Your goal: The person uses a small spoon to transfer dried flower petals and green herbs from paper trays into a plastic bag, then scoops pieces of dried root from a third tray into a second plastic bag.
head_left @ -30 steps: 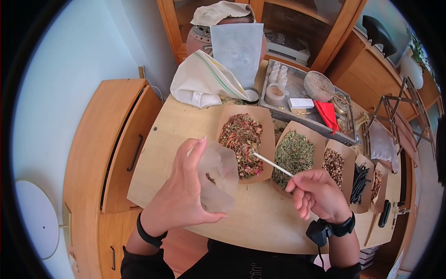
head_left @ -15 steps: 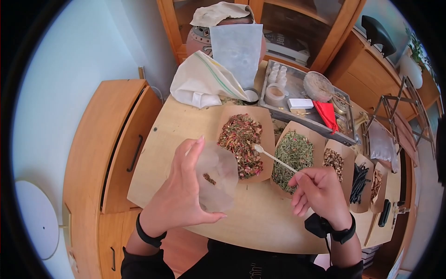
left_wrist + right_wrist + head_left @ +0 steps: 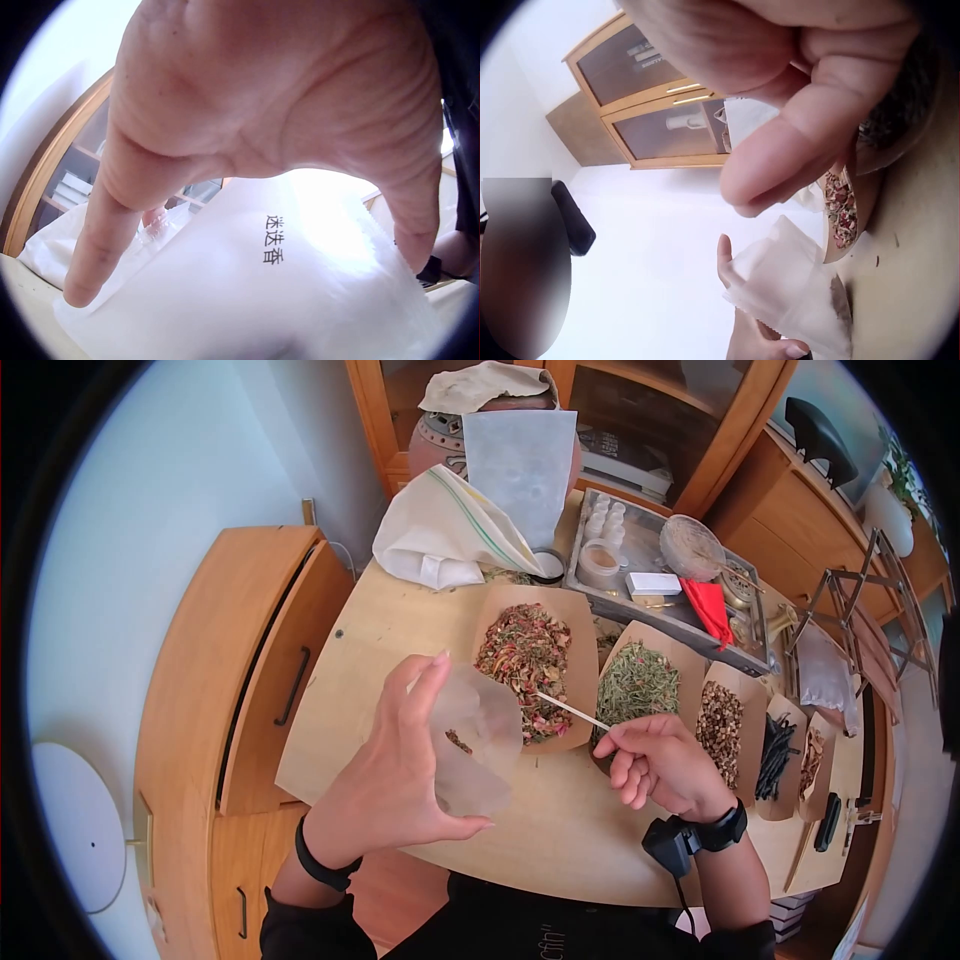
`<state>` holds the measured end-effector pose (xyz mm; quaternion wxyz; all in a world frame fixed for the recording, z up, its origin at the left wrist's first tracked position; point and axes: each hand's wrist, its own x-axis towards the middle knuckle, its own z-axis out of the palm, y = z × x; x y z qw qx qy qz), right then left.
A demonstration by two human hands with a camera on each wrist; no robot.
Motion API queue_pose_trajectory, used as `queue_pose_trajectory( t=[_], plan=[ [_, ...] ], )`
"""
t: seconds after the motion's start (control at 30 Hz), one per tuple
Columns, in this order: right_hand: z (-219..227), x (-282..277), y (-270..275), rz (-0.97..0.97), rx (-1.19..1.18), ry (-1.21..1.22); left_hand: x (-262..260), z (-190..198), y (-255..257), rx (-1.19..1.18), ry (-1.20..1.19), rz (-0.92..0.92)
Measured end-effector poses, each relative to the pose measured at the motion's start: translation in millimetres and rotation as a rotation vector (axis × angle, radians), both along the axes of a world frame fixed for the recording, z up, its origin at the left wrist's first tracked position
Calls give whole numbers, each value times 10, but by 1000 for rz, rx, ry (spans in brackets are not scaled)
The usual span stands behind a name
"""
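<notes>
My left hand (image 3: 385,770) holds a translucent white bag (image 3: 485,730) by its mouth, thumb and fingers spread wide around it. A small clump of dried herb (image 3: 458,741) shows inside. Dark printed characters (image 3: 274,240) mark the bag's side in the left wrist view. Between thumb and fingertips, my right hand (image 3: 665,760) pinches the thin handle of a small pale spoon (image 3: 575,711). The spoon's bowl end is hidden in the red-and-green dried flower mix (image 3: 522,640), which fills a brown paper tray (image 3: 577,620).
Right of the mix stand paper trays of green dried herb (image 3: 640,678), chopped brown pieces (image 3: 720,730), dark sticks (image 3: 775,755) and pale shavings (image 3: 813,755). Behind them, a grey tray (image 3: 600,600) carries jars and a red pouch (image 3: 706,610). A cloth bag (image 3: 435,530) lies at the back left.
My right hand drew the spoon back and lifted it, showing its bowl, then moved left and dipped its end into the flower mix again. My left hand keeps the bag in nearly the same place.
</notes>
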<state>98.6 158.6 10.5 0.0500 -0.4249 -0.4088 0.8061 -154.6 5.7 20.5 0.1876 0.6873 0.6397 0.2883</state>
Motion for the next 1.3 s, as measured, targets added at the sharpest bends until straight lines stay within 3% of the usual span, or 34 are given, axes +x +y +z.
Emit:
queue_pose_trajectory(
  t=[0.37,0.5,0.7,0.77,0.87,0.97,1.1,1.23,1.3],
  plan=[
    [223,135,-68,-83,3,42,7,0,10,13,-2,-4],
    [477,165,-222,14,66,81,21,-2,10,21,6,-2],
    [645,-13,-489,213,271,-79,31,0,10,20,-6,-5],
    [660,-16,-503,212,354,-90,27,6,4,23,-7,-3],
    [636,36,-398,32,421,-135,20,8,-2,10,6,1],
    [496,-9,-245,-28,528,-249,24,6,-3,15,19,-2],
    [349,-78,-201,6,655,-321,12,-14,-2,11,4,-1],
    [226,-112,-108,66,508,-263,2,-8,-7,12,18,-1],
    [165,-120,-80,68,283,-175,5,-10,-12,11,19,0]
  ],
)
